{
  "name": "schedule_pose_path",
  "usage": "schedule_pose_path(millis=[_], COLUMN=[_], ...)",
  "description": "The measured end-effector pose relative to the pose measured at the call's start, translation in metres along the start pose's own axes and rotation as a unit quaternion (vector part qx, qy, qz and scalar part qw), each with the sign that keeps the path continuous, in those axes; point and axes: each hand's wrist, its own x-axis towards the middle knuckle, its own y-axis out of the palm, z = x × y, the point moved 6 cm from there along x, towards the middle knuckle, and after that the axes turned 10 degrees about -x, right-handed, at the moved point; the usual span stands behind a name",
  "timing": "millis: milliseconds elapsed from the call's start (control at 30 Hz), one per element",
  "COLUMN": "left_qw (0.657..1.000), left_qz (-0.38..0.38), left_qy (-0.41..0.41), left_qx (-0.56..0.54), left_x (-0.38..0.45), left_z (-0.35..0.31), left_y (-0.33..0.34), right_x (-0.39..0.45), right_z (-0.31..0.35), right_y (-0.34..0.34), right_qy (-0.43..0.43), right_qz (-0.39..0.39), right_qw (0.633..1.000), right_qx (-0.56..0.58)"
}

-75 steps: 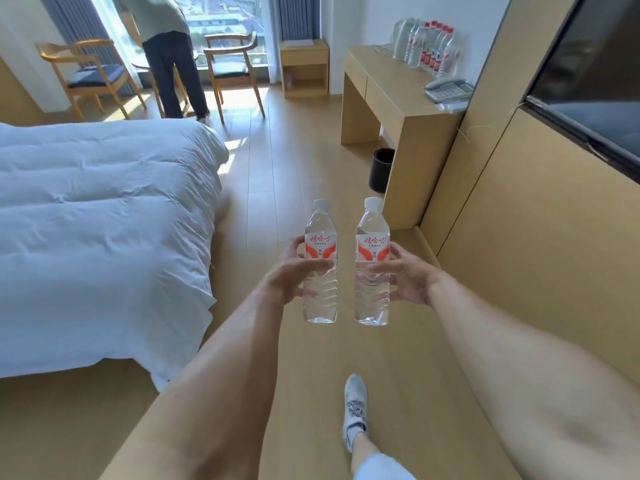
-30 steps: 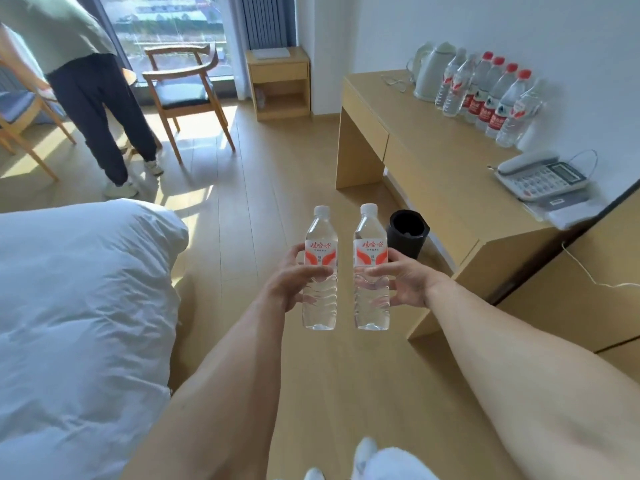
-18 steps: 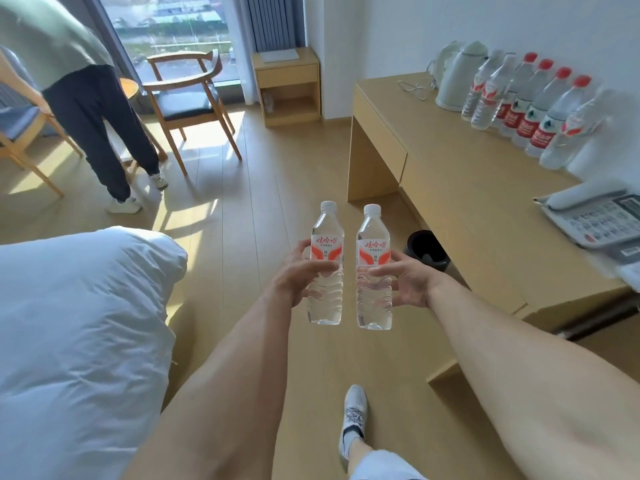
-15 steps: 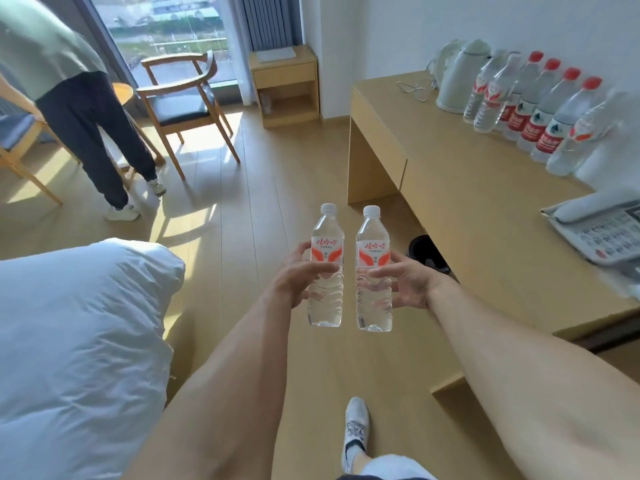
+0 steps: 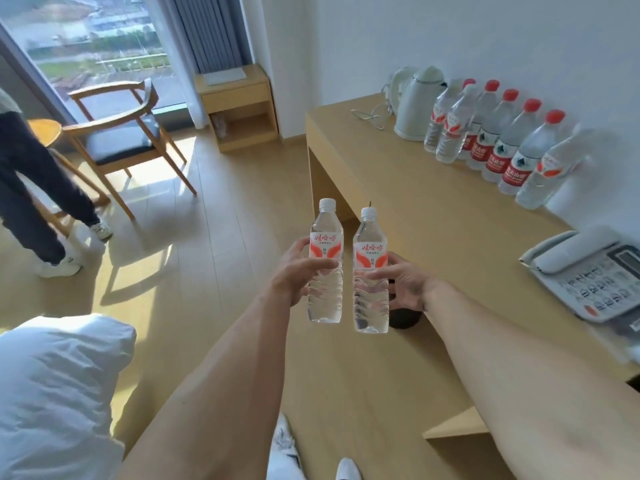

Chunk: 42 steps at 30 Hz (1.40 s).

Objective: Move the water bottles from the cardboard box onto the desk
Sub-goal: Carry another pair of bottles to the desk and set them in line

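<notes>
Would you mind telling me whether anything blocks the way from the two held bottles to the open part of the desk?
Nothing visible does. The desk top nearest the bottles is bare; the kettle, bottle row and phone sit along the wall side.

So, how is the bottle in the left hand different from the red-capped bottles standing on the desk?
The bottle in the left hand has a white cap; the red-capped bottles have red caps. Its label is white and orange, theirs dark red. It is held above the floor by the left hand, while they stand in a row against the wall on the desk. Both kinds are clear plastic, upright and sealed.
</notes>
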Motion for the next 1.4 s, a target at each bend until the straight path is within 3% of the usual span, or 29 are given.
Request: schedule_pose_path(millis=[667, 1000, 1400], left_qw=[0.963, 0.934, 0.904], left_qz=[0.235, 0.317, 0.394], left_qy=[-0.057, -0.065, -0.026], left_qx=[0.116, 0.153, 0.164], left_x=[0.253, 0.302, 0.36], left_z=[-0.118, -0.125, -0.141], left_y=[0.073, 0.136, 0.252], right_x=[0.112, 0.114, 0.131], right_z=[0.106, 0.125, 0.136], right_y=[-0.09, -0.13, -0.225], right_qy=[-0.021, -0.034, -0.071], right_qz=[-0.226, -0.309, -0.363], right_qw=[0.965, 0.933, 0.901], right_qx=[0.132, 0.18, 0.228])
